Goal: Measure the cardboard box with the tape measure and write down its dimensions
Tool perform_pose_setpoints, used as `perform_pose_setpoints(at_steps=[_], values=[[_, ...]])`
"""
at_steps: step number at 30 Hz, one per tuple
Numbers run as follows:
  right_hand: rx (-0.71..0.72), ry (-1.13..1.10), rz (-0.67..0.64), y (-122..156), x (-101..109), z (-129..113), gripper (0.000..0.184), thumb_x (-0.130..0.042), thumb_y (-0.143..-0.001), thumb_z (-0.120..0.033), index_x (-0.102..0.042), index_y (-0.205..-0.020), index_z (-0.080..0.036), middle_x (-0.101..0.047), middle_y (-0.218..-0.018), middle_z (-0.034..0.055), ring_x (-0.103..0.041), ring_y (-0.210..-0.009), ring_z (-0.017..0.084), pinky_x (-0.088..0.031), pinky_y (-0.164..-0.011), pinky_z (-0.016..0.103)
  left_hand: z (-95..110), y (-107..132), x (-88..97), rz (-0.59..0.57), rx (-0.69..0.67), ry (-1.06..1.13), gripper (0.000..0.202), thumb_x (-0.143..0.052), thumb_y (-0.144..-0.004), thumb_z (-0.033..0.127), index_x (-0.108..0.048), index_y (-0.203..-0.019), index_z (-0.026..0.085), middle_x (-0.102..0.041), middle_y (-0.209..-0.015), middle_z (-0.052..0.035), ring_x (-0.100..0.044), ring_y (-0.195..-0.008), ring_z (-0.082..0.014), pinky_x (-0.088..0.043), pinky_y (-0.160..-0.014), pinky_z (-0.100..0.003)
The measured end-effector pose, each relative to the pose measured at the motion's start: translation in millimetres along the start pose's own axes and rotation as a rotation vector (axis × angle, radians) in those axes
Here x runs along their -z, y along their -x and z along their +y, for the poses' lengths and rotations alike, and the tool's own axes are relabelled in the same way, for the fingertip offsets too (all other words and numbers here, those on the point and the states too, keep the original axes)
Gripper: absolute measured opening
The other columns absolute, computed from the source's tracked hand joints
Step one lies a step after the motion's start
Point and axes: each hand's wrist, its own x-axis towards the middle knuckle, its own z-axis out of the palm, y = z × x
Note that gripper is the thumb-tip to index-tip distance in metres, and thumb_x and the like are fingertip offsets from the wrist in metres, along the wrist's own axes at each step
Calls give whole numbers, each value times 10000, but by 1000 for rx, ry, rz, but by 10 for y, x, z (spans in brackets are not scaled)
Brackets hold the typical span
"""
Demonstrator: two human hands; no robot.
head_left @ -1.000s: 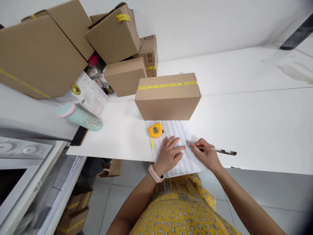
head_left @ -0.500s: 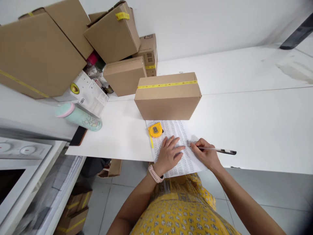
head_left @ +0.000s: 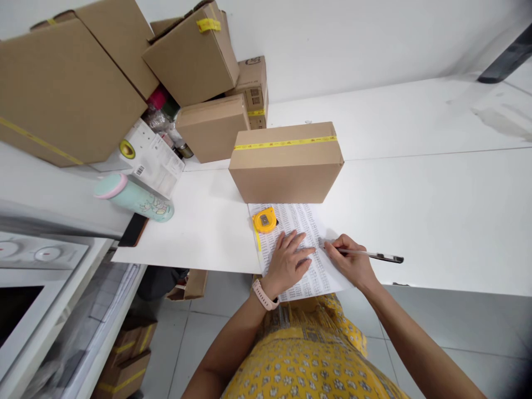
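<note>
My left hand (head_left: 288,260) lies flat with fingers spread on a printed sheet of paper (head_left: 307,282) at the table's front edge. In my right hand (head_left: 351,259) a pen (head_left: 380,256) is gripped, its tip at the right part of the printed rows. A yellow tape measure (head_left: 265,220) rests on the sheet's upper left corner, with a strip of its yellow blade showing along the paper's left edge. Just behind the paper stands a closed cardboard box (head_left: 286,183) sealed with yellow printed tape; it touches or covers the sheet's far edge.
More cardboard boxes (head_left: 195,61) are stacked at the back left. A mint tumbler (head_left: 137,197) stands near a dark flat object (head_left: 133,230) and a white carton with an avocado picture (head_left: 153,160). A microwave (head_left: 37,266) is at far left. The white table (head_left: 436,210) extends right.
Almost nothing differs. The pen and my right hand have shifted very slightly to the right; my left hand stays on the paper.
</note>
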Motion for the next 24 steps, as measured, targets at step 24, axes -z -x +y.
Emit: perform_pose_setpoints(at_steps=[24], values=[[2, 8, 25, 9, 8, -5, 356, -660, -869, -479, -498, -666, -235, -476, -518, -43, -385, -505, 121, -303, -484, 260, -2, 5, 2, -5, 5, -1, 315, -586, -991, 303, -696, -1285, 292, -523, -1541, -50, -379, -1492, -275, -224, -1271, -552]])
